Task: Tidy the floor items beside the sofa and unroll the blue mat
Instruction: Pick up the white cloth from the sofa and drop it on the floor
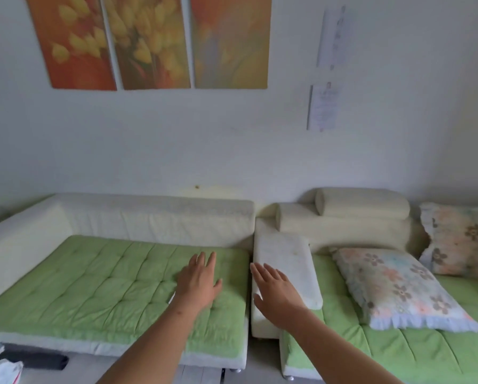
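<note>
Both my hands reach out over the sofa. My left hand (pixel 200 281) is open with straight fingers above the green quilted seat cushion (pixel 99 286) of the left sofa section. My right hand (pixel 273 289) is open too, held in front of the white armrest (pixel 290 259) between the two sections. Neither hand holds anything. On the floor at the bottom left lie a dark flat item (pixel 42 361) and a white crumpled bag (pixel 2 372), partly cut off by the frame edge. No blue mat is in view.
A right sofa section (pixel 398 353) with green cushion carries two floral pillows (pixel 398 289) and cream bolsters (pixel 345 225). The white sofa back (pixel 154 214) stands against the wall. Three orange paintings (pixel 149 40) and paper sheets (pixel 323 106) hang above. A narrow gap separates the sections.
</note>
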### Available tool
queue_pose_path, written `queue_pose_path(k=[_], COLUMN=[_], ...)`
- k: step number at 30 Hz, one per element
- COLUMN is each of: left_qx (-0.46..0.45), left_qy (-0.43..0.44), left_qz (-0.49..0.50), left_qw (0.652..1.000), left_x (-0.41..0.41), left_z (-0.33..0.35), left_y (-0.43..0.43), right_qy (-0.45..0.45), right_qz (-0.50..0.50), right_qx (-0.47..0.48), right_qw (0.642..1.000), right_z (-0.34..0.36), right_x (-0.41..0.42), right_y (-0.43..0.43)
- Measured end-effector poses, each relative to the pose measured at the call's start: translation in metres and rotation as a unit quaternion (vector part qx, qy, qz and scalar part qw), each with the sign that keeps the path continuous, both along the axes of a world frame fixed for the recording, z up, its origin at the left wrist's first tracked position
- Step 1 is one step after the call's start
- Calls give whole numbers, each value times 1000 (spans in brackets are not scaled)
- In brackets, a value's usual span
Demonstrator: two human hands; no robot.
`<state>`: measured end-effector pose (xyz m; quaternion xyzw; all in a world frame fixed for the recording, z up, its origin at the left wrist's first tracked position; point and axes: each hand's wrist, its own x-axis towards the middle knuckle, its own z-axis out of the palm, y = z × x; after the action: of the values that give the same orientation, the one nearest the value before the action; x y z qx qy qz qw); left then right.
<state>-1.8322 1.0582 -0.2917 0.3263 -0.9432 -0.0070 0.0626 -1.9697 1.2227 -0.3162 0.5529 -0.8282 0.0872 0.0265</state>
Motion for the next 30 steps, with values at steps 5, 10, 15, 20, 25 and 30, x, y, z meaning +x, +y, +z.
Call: queue_pose_path(k=[5, 10, 15, 20, 25, 30], left_qx=[32, 30, 41, 53, 50, 56], left_qy=[8, 3, -9, -26, -45, -70], left_qz=[35, 73, 84, 120, 164, 181], left_qw=[999, 997, 996, 991, 984, 979], left_x=[-56, -93, -125, -144, -170, -185], left_z=[-8, -19, -27, -45, -59, -70], left_y=[-89, -167, -232, -304, -391, -444], right_qy=[6, 10, 23, 19, 11, -16], right_qz=[23, 50, 75, 94, 99, 92], right_qx=[24, 13, 26, 44, 66, 95], right_qw=[999, 999, 997, 994, 993, 991], right_z=[12, 17, 6, -24, -61, -90], right_x=[-68, -111, -154, -194, -244, -272], right_y=[-102, -192, -273, -355, -445, -507])
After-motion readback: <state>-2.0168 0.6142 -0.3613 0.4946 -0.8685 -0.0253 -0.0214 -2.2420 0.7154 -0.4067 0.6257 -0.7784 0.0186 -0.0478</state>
